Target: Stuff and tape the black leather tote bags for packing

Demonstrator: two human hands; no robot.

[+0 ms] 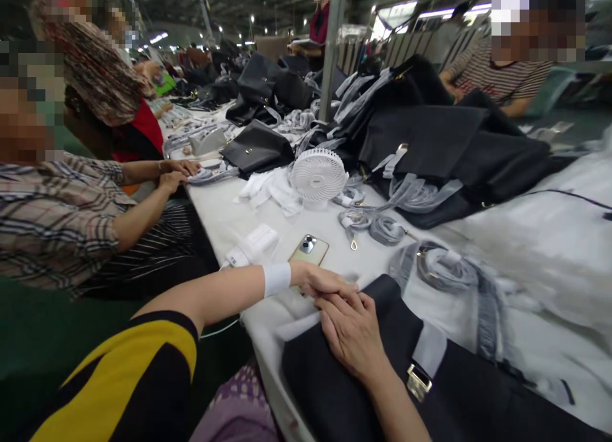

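Note:
A black leather bag (329, 391) lies on the white-covered table (239, 215) in front of me, with a gold buckle (418, 382) and a grey wrapped strap tab (430, 349). My right hand (351, 332) rests flat on the bag's top, fingers pointing left. My left hand (321, 280), with a white wristband, lies flat at the bag's upper left corner, where white wrapping paper (296, 327) sticks out. The fingertips of both hands touch. Neither hand grips anything that I can see.
A gold phone (312, 249) and a white charger (253, 244) lie just beyond my left hand. Farther back are a small white fan (318, 176), wrapped grey straps (377, 228) and a pile of black bags (454, 155). Co-workers sit along the left edge (62, 219) and far right (507, 78).

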